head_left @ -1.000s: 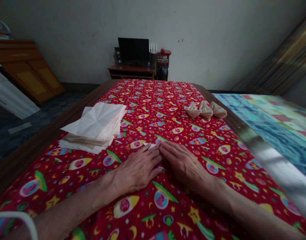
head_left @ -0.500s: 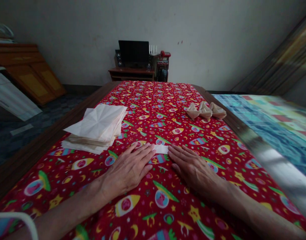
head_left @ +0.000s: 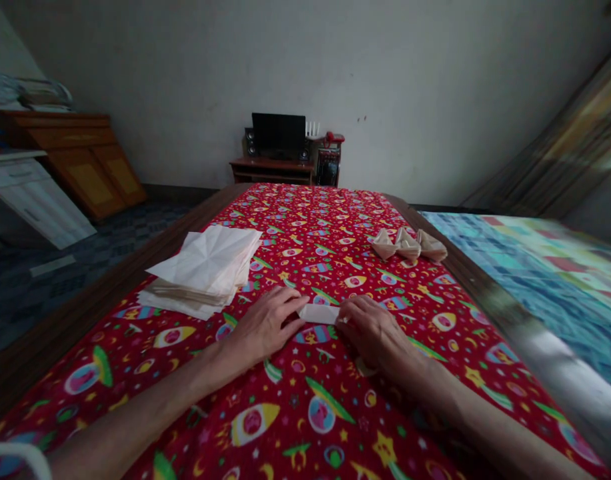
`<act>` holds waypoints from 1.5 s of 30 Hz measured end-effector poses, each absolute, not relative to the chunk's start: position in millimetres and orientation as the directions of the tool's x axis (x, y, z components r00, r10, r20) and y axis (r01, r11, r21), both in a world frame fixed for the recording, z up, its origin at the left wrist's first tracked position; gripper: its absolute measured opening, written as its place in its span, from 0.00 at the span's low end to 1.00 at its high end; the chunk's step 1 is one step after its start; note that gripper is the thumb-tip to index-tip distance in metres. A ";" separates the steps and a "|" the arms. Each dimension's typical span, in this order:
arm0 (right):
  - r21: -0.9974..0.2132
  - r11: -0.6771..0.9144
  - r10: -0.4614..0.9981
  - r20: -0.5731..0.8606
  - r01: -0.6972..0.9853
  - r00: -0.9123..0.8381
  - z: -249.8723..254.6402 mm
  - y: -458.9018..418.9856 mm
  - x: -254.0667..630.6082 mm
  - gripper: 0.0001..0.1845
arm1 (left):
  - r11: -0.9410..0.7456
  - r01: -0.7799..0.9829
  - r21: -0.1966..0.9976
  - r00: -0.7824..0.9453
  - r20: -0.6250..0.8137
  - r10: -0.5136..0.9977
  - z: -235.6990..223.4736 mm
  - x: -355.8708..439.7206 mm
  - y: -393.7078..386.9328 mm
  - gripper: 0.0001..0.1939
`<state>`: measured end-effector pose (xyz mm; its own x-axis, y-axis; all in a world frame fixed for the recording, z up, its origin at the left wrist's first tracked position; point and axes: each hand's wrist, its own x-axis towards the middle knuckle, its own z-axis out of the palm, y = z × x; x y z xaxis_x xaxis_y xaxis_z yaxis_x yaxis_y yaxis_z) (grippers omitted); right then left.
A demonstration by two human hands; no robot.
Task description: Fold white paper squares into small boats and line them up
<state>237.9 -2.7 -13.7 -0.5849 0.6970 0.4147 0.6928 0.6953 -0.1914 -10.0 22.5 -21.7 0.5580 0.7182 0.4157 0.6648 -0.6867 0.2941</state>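
Observation:
A narrow folded strip of white paper (head_left: 320, 314) lies crosswise between my hands, just over the red patterned tablecloth (head_left: 305, 407). At its left end, my left hand (head_left: 272, 319) pinches it between thumb and fingers. My right hand (head_left: 372, 328) grips the other end, its fingers curled and partly hiding that end. To the left sits a stack of creased paper sheets (head_left: 210, 257), the top one showing fold lines that meet in its middle. Several folded paper pieces (head_left: 408, 245) stand in a row on the right.
The table's dark wooden edge (head_left: 478, 287) shows beyond the cloth, with a bed (head_left: 525, 267) to the right. Past the far end stand a monitor (head_left: 278, 135) and a red telephone (head_left: 334, 138). A wooden cabinet (head_left: 92, 163) is at the left. A white curved object (head_left: 22, 452) shows at lower left.
Both hands, earlier flat with fingers pressing the strip's ends, have lifted and curled to pinch them. More of the paper strip shows between them. The view has tilted up slightly.

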 end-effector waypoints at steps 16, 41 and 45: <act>-0.782 0.350 0.926 0.205 0.515 -0.317 -15.6 57.6 230.3 0.22 | -0.194 0.245 0.950 0.192 0.148 0.970 -20.8 15.3 74.6 0.17; -0.442 0.548 0.822 0.443 0.710 -0.359 -19.9 25.3 219.5 0.17 | 0.015 -0.185 0.983 0.138 0.011 0.990 -10.8 26.5 45.3 0.17; -0.312 0.592 0.771 0.486 0.743 -0.411 -22.5 25.6 223.5 0.17 | 0.004 -0.176 0.984 0.163 0.025 0.986 -12.8 24.2 46.9 0.22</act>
<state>223.5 25.6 -22.5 -0.4109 0.7711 0.4863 0.7428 0.5924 -0.3118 24.2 46.9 -12.8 0.1626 0.9864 0.0251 -0.1756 0.0039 0.9845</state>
